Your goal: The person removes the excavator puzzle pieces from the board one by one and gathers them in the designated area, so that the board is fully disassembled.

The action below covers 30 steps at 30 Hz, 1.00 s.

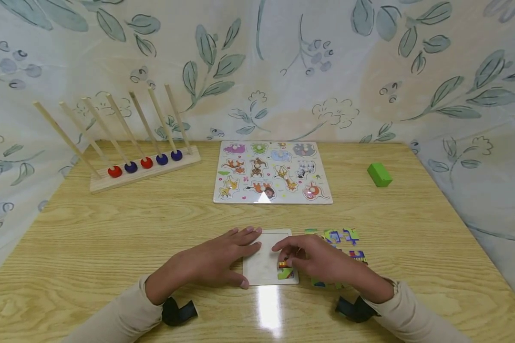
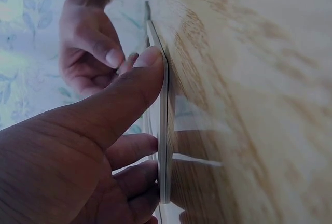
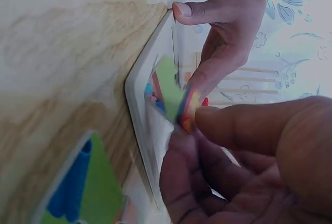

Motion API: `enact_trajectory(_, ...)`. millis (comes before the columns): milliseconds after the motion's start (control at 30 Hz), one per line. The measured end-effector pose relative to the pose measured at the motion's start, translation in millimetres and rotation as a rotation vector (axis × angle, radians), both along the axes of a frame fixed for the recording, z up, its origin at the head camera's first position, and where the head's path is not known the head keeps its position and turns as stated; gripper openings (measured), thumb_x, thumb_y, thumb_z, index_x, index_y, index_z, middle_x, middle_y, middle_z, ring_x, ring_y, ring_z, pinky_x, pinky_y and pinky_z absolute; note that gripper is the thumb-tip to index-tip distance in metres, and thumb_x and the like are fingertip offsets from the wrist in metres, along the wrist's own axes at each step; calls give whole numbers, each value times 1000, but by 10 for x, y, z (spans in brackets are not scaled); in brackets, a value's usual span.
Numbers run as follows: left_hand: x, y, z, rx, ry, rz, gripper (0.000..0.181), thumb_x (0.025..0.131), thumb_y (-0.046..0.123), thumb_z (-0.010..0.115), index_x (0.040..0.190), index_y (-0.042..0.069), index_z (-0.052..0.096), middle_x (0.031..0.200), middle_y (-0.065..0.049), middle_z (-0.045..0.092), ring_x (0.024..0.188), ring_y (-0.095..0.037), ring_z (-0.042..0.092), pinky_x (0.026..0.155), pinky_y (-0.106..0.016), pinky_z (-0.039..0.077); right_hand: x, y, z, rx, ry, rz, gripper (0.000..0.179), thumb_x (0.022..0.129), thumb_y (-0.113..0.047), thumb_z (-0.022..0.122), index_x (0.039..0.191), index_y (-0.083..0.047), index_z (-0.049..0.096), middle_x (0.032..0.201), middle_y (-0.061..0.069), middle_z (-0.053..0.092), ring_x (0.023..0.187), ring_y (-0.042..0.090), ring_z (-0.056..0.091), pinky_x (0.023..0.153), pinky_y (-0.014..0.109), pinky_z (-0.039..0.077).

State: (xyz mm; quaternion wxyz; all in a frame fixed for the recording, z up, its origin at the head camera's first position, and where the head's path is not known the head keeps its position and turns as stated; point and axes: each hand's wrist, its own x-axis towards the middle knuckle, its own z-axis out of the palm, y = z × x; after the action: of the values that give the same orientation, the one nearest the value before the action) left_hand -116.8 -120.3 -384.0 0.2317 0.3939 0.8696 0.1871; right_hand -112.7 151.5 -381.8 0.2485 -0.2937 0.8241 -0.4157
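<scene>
A small white puzzle tray point(image 1: 262, 267) lies on the wooden table in front of me. My left hand point(image 1: 223, 259) rests flat on the tray's left edge, its thumb point(image 2: 129, 92) pressed against the tray rim point(image 2: 164, 130). My right hand point(image 1: 311, 259) pinches a colourful puzzle piece point(image 3: 188, 111) between thumb and fingers, over the tray's lower right corner. A green piece point(image 1: 285, 273) lies in that corner of the tray point(image 3: 139, 94). Loose jigsaw pieces point(image 1: 341, 236) lie to the right of the tray, partly hidden by my right hand.
An animal peg puzzle board point(image 1: 272, 172) lies in the middle of the table. A wooden rod rack point(image 1: 141, 164) with red and blue beads stands at the back left. A green block point(image 1: 379, 174) sits at the right. Leaf-patterned cloth surrounds the table.
</scene>
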Motion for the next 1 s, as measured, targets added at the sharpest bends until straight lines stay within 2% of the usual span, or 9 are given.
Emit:
enact_trajectory(167,5,0,3,4,0,0,80,86,42,72,150,10,38,162,-1,13,147,-17,7,117,-42,14,18,-2,-9,17,-41,47,23,96,0,58,114,-6,70,106,-2,69,88,7,59,73,24,50)
enact_trajectory(733,4,-3,3,4,12,-9,80,86,42,73,150,9,39,161,-2,15,147,-18,8,117,-43,14,22,76,20,7,34,108,25,97,-2,57,119,-3,69,107,0,69,83,3,57,70,24,50)
enact_trajectory(867,0,-4,0,4,12,-7,80,86,42,73,150,9,39,161,-2,15,147,-18,7,117,-43,14,7,134,59,-7,57,111,26,98,-3,56,120,-1,68,105,0,68,77,3,54,64,23,49)
enact_trajectory(1000,0,-11,-2,6,6,-1,80,86,42,73,150,10,38,161,-1,14,147,-17,7,117,-43,14,-2,188,78,-15,67,97,25,97,-3,57,119,-1,68,106,3,69,80,4,57,66,23,50)
